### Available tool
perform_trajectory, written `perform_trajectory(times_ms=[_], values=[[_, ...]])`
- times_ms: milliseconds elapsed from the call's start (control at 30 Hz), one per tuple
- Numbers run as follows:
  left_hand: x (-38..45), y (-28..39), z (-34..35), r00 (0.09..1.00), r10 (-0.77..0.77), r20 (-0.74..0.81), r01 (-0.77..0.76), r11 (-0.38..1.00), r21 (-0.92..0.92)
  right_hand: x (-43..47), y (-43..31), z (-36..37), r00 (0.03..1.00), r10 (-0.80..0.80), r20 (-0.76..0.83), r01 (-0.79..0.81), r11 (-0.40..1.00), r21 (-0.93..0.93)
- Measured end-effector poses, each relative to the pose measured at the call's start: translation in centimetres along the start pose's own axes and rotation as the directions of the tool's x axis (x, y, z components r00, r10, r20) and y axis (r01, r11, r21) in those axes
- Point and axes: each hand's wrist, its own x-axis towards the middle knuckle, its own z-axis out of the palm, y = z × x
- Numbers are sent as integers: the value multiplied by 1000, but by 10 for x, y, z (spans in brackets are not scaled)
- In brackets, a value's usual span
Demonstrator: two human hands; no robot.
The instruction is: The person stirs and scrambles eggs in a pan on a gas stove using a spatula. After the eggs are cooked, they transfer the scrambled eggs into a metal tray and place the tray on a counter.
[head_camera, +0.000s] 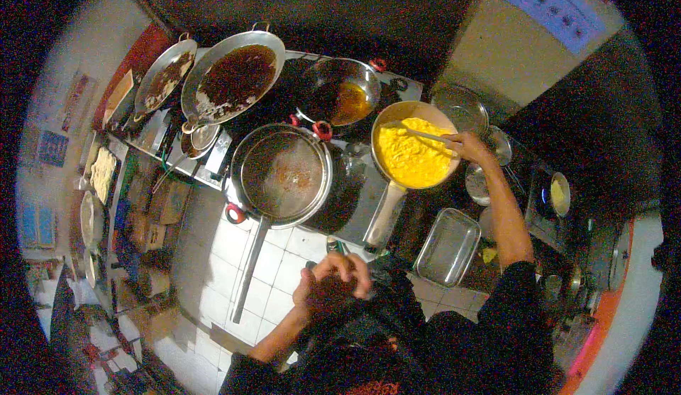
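Observation:
My right hand [468,146] grips a slender spoon or spatula [423,133] whose far end rests in a yellow, lumpy mass [409,155], perhaps scrambled egg. That food fills much of a light-coloured frying pan [376,163], its thick handle [384,216] pointing down towards me. In front of my dark shirt hovers my left hand [336,278], fingers loosely curled and thumb apart, with nothing visible in it. Left of the yellow food stands a wide pan of cloudy liquid [284,177], with a long metal handle [250,272].
Behind is a metal wok [351,97] with orange-brown oil. Two large oval pans, one with dark liquid [239,75] and one with brown residue [165,78], stand at back left. A strainer [205,137] lies below them. A glass baking dish [448,246] sits at right, near metal bowls [479,183].

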Motion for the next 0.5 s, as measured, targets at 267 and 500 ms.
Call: perform_trajectory(times_ms=[267,500], values=[[-81,-23,-90,760,-20,-650,448,741,501,-53,-14,-73,981,-78,-178,23,956,-292],[-178,-61,-122,346,-67,-936,633,753,181,21,31,-43,979,-9,-202,6,1000,-16]])
